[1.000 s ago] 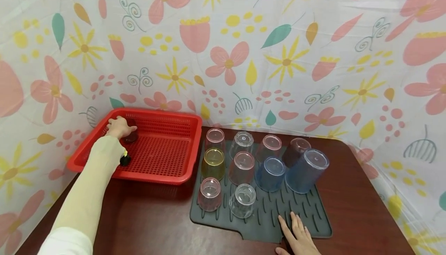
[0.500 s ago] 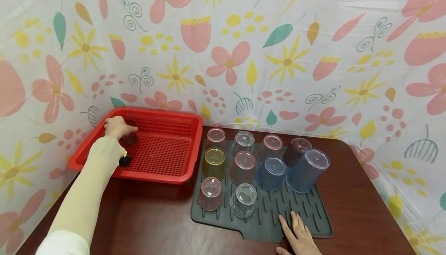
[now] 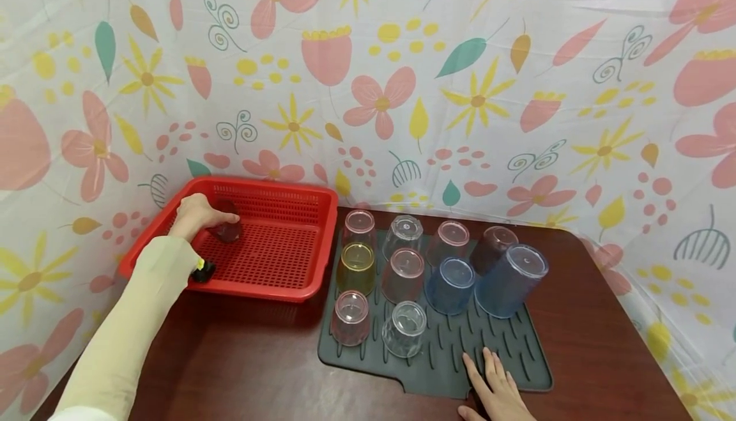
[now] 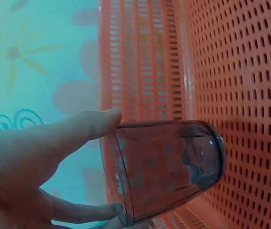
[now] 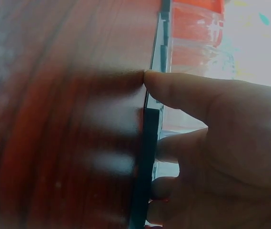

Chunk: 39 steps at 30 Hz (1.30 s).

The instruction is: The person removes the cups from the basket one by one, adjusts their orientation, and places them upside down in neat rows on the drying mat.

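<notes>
Inside the red basket (image 3: pixel 332 216), my left hand (image 3: pixel 198 216) holds a dark, purplish see-through glass (image 4: pixel 164 167). The left wrist view shows the thumb on one side of its rim and fingertips on the opposite side, with the glass's base pointing to the basket floor. My right hand (image 3: pixel 497 392) lies with spread fingers on the front edge of the dark grey drying mat (image 3: pixel 437 373). In the right wrist view the thumb tip of the right hand (image 5: pixel 235 138) touches the wooden table (image 5: pixel 64 119) beside the mat's edge.
Several upside-down glasses stand in rows on the mat, among them a yellow one (image 3: pixel 355 271), a tall blue one (image 3: pixel 508 283), a short blue one (image 3: pixel 450 287) and a clear one (image 3: pixel 404 331). A flowered curtain (image 3: pixel 379 121) hangs behind the table.
My left hand has turned and shifted slightly right, and the dark glass has moved right with it inside the basket. My right hand has stayed on the mat.
</notes>
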Each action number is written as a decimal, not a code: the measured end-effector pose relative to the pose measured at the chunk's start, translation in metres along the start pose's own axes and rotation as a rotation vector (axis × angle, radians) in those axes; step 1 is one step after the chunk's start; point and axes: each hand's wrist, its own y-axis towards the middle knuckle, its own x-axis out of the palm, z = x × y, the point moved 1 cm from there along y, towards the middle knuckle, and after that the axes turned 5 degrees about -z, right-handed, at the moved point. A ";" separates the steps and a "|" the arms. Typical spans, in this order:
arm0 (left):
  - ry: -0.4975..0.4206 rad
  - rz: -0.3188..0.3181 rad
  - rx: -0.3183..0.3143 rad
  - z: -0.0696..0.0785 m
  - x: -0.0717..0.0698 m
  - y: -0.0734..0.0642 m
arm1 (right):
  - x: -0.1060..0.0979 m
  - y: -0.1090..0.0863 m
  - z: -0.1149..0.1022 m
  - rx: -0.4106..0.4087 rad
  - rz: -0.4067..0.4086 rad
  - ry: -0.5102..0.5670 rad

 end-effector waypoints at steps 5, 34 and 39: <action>0.014 0.007 0.040 0.009 0.003 -0.012 | 0.000 0.000 -0.001 -0.018 -0.004 -0.020; -0.055 0.081 0.271 0.064 0.019 -0.110 | 0.002 0.001 0.002 0.017 -0.015 -0.014; -0.066 0.093 0.281 0.068 0.022 -0.120 | 0.001 0.003 0.002 0.017 -0.022 -0.009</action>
